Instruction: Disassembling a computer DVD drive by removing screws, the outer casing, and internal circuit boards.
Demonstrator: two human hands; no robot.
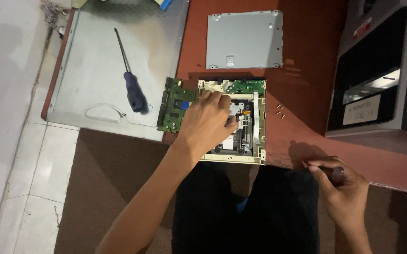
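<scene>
Head view: looks straight down at a reddish-brown desk edge with a person seated at it.
Opened drive: a cream-framed optical drive mechanism [248, 136] lies flat at the near edge of the desk [307, 70], its inner parts and a white ribbon strip exposed.
Left hand: the left hand [205, 123] rests on the drive's left half, fingers curled down and pressed together on the metal parts at its middle; whether they pinch anything I cannot tell.
Right hand: the right hand [342, 186] hovers off the desk edge, to the right of the drive and apart from it, fingers closed round a small dark object [338, 174].
Circuit board: a green circuit board [174, 104] lies touching the drive's left side.
Screws: a few small brass screws [280, 111] lie just right of the drive.
Cover: a grey metal cover plate [244, 40] lies flat behind the drive, well apart.
Panel: a large grey metal sheet [95, 70] on the left carries a blue-handled screwdriver [130, 80].
Right side: a dark machine casing [377, 70] stands on the desk.
Floor: pale tiles [15, 141] and a brown mat [114, 178] lie below.
</scene>
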